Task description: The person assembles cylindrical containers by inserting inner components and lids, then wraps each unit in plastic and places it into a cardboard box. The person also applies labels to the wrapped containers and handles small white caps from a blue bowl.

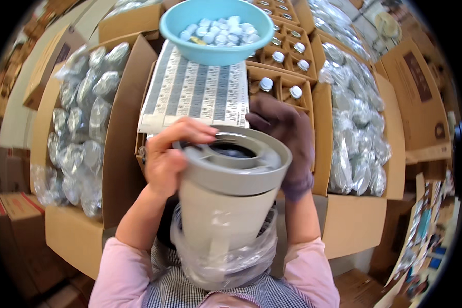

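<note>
Open cardboard cartons crowd the workspace, with shiny wrapped pieces (92, 118) packed in the left carton (123, 138) and more in the right carton (395, 149). Ahead, a pale blue basin (215, 54) of small white caps (223, 33) overlaps the far edge of a printed sheet (195, 92), and capped bottles (266, 84) stand to its right. Nearest the body, directly between both hands, is a beige cylinder (226, 215), its lower end wrapped in clear plastic (215, 264). Its long axis runs from the wrapped end by the checked apron (164, 287) up and away, so the grey ringed end faces upward, slightly tilted. On the left, the bare left hand (172, 149) is nearer that opening: its fingers lie over the rim, thumb apart, curved against the edge. Across from it, the gloved right hand (287, 133) is loosely curled beside the far right rim, partly hidden and blurred; I cannot tell whether it grips anything.
</note>
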Tool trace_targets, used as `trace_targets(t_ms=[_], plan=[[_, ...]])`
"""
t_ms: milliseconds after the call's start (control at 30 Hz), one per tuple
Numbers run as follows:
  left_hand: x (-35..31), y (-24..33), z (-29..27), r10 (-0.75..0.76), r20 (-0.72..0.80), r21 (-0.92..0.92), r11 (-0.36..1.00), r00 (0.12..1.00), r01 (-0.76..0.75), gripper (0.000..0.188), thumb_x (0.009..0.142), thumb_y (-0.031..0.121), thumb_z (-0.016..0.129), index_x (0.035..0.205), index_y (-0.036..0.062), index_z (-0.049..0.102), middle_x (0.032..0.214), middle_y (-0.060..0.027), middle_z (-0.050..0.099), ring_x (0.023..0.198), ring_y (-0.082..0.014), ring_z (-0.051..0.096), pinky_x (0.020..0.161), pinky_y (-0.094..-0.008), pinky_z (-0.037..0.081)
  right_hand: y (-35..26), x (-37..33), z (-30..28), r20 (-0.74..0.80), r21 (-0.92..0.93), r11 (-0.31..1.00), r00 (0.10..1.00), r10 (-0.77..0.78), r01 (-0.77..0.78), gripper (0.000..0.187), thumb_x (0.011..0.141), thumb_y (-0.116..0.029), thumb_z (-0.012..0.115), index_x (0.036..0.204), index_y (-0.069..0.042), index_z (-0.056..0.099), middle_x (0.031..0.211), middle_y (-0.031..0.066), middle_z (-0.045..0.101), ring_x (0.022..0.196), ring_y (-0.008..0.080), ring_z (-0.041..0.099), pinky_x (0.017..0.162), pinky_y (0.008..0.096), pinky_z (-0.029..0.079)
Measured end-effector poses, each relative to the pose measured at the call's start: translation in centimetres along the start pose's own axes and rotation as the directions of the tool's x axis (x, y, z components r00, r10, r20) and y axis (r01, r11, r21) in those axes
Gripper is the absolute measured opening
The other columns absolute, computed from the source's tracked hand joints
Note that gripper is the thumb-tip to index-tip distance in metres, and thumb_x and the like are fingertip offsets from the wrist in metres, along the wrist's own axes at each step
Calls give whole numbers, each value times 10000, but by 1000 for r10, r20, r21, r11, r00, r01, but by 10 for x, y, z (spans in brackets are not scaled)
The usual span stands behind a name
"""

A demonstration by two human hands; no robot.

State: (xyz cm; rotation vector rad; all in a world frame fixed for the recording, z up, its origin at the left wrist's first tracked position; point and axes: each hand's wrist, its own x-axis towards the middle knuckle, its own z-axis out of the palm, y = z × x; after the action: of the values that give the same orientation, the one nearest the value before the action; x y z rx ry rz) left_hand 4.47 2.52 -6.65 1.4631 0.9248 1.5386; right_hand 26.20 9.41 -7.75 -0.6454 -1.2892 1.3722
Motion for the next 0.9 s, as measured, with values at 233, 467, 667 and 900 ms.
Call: trace_targets(t_ms=[233,467,667,900], plan=[[-3,-14,-36,48,-10,-340,939,999,-49,858,999,640,144,848,-25,665,1006,-236,645,956,-330,609,912,-431,475,115,22,-64,-34,-845,450,868,496,-290,643,852,-359,682,1400,-105,462,1186,227,615,1109,356,596,990,410,452],[33,-49,-56,-199,1,-43,979,980,198,359,997,327,516,1090,20,676,1120,-174,649,1080,-284,625,963,-428,490,138,43,-56,-104,-907,332,902,418,-258,813,770,-403,743,1451,-119,403,1242,212,588,1167,336,574,1029,387,438],[50,-167,-55,-356,46,764,614,933,197,453,838,167,775,1251,65,620,1230,-112,610,1121,-244,599,938,-385,495,164,54,-34,-107,-731,564,880,462,-385,873,659,-267,853,1410,-67,457,1154,180,672,1087,277,642,951,333,500],[66,-204,-52,-317,190,789,612,929,48,581,772,184,818,1293,57,592,1320,-146,542,1242,-295,525,1032,-373,427,183,65,-42,17,-311,853,895,445,-419,721,652,-52,831,1326,-79,575,1120,99,675,982,175,624,869,294,513]])
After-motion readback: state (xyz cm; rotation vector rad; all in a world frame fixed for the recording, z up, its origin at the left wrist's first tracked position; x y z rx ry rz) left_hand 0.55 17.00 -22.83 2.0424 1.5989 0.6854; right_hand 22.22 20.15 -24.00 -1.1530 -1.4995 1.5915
